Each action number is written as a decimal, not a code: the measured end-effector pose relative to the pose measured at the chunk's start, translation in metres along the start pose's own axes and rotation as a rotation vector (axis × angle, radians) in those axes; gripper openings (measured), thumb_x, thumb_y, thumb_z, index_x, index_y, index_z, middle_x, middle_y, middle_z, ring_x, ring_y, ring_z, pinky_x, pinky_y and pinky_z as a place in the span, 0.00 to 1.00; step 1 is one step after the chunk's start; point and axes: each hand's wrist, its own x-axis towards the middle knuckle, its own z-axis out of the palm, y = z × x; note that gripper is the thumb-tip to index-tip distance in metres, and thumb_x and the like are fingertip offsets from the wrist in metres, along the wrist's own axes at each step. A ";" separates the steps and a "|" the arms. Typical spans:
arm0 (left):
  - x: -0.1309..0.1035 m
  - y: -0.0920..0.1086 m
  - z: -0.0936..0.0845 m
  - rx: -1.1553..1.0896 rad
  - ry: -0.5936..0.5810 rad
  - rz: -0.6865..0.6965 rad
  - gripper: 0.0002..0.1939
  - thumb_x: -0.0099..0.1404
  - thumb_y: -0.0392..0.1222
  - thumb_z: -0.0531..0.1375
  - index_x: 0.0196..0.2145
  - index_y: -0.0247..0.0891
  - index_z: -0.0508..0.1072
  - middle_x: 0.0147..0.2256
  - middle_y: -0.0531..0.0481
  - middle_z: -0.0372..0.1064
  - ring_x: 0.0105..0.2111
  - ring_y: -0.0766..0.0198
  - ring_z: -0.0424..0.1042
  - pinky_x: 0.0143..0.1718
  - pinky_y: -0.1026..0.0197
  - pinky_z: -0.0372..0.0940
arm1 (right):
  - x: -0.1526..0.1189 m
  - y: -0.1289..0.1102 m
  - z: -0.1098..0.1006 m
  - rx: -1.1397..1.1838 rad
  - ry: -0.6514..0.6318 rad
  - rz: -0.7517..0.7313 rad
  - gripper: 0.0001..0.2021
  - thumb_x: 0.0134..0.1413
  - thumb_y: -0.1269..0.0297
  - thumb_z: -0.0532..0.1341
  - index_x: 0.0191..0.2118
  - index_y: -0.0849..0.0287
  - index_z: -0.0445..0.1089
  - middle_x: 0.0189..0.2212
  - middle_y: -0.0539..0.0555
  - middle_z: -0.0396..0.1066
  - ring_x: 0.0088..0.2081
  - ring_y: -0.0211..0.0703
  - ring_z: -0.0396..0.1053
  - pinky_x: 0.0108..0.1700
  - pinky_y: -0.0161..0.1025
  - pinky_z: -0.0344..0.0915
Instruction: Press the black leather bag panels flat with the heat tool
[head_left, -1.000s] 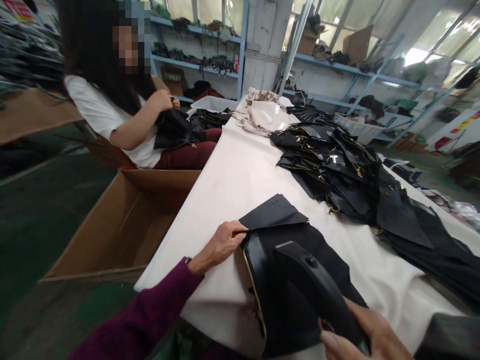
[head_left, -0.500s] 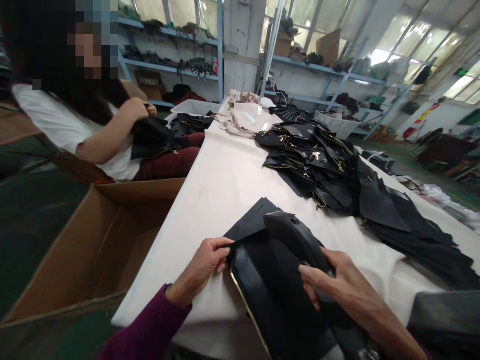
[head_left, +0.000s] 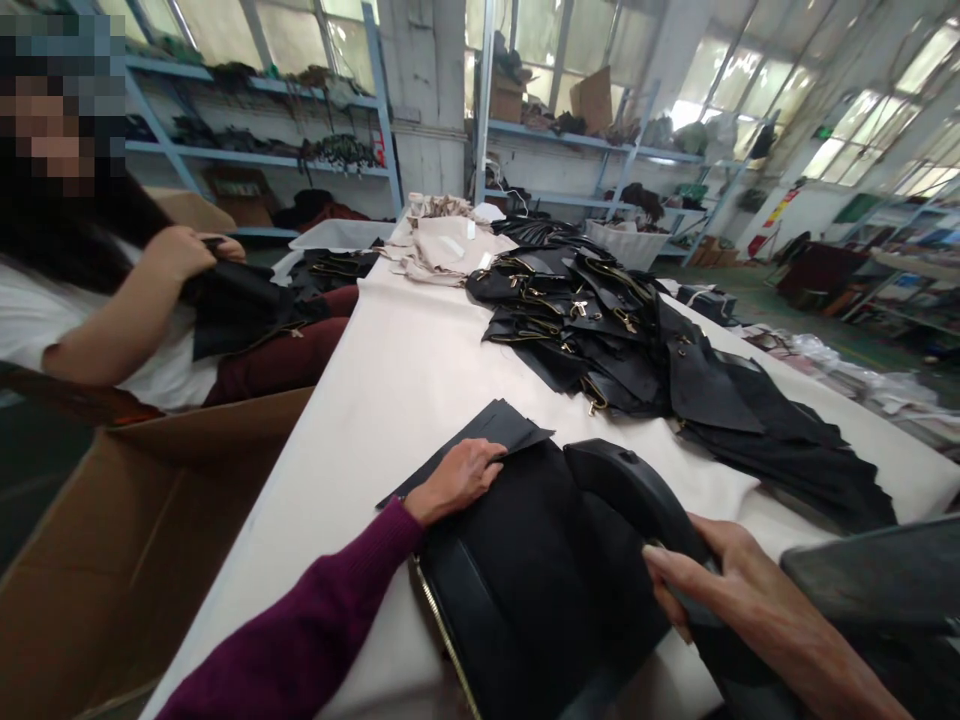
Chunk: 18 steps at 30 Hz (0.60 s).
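Note:
A black fabric panel (head_left: 517,570) with a gold zipper (head_left: 446,635) along its left side lies before me on the cloth-covered table. My left hand (head_left: 459,480) is closed at the panel's upper edge, its fingertips pinching the edge beside a flat black piece (head_left: 457,445) that sticks out beyond. My right hand (head_left: 724,575) is wrapped round a black, arched, hard-looking tool (head_left: 637,480) whose kind I cannot make out. The tool's rounded front end rests over the panel's upper right part, and its rear runs out of view at the bottom.
Black zippered pieces (head_left: 600,330) lie heaped on the white table (head_left: 390,370), with beige pieces (head_left: 442,250) farther back. A cardboard box (head_left: 172,540) stands left of the table. Beyond it a seated co-worker (head_left: 112,320) handles black material. At right is a dark grey block-like object (head_left: 870,570).
My left hand has moved up and right along the panel's edge from near the zipper's corner. The panel has shifted, showing more of its surface. My view has turned right.

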 end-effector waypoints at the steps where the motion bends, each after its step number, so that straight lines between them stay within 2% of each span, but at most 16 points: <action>1: 0.004 -0.003 0.000 -0.102 -0.085 -0.046 0.04 0.52 0.38 0.60 0.27 0.37 0.74 0.26 0.49 0.68 0.29 0.61 0.66 0.33 0.64 0.60 | 0.003 0.002 0.000 0.018 -0.001 0.000 0.16 0.53 0.52 0.56 0.21 0.57 0.61 0.14 0.45 0.64 0.18 0.37 0.62 0.22 0.34 0.58; 3: 0.006 -0.008 -0.003 -0.347 -0.216 -0.171 0.10 0.55 0.40 0.57 0.34 0.35 0.75 0.28 0.48 0.70 0.27 0.62 0.68 0.29 0.64 0.61 | 0.011 0.006 0.000 0.065 -0.006 -0.004 0.16 0.54 0.53 0.56 0.22 0.58 0.62 0.14 0.45 0.64 0.17 0.37 0.63 0.21 0.34 0.58; 4: 0.005 -0.010 -0.005 -0.468 -0.237 -0.231 0.13 0.55 0.40 0.57 0.38 0.35 0.74 0.29 0.47 0.71 0.26 0.63 0.69 0.28 0.64 0.62 | 0.015 0.008 0.001 0.088 -0.012 -0.014 0.15 0.54 0.54 0.57 0.23 0.58 0.62 0.14 0.45 0.65 0.17 0.37 0.63 0.21 0.33 0.58; 7: 0.003 -0.016 -0.009 -0.700 -0.183 -0.323 0.21 0.52 0.36 0.59 0.46 0.35 0.71 0.33 0.46 0.73 0.27 0.64 0.71 0.29 0.64 0.64 | 0.028 0.009 0.005 0.138 -0.032 -0.041 0.14 0.54 0.55 0.57 0.24 0.58 0.62 0.14 0.44 0.65 0.17 0.36 0.63 0.20 0.32 0.58; 11: 0.006 -0.020 -0.009 -0.779 -0.168 -0.376 0.22 0.51 0.33 0.59 0.46 0.35 0.71 0.34 0.45 0.74 0.27 0.65 0.72 0.31 0.65 0.65 | 0.039 0.002 0.013 0.170 -0.069 -0.068 0.13 0.54 0.56 0.58 0.25 0.58 0.62 0.13 0.44 0.65 0.16 0.35 0.62 0.19 0.30 0.57; 14: 0.007 -0.016 -0.005 -0.789 -0.164 -0.384 0.21 0.51 0.32 0.59 0.45 0.36 0.72 0.34 0.46 0.74 0.28 0.65 0.72 0.31 0.65 0.65 | 0.048 -0.004 0.022 0.192 -0.084 -0.082 0.10 0.54 0.58 0.59 0.27 0.58 0.63 0.14 0.43 0.65 0.16 0.35 0.62 0.19 0.30 0.58; 18: 0.000 -0.007 0.006 -0.761 -0.284 -0.340 0.17 0.53 0.34 0.59 0.42 0.35 0.74 0.33 0.46 0.74 0.28 0.62 0.72 0.33 0.62 0.66 | 0.063 -0.010 0.030 0.228 -0.086 -0.091 0.09 0.52 0.58 0.60 0.29 0.59 0.64 0.14 0.43 0.65 0.15 0.34 0.62 0.18 0.29 0.58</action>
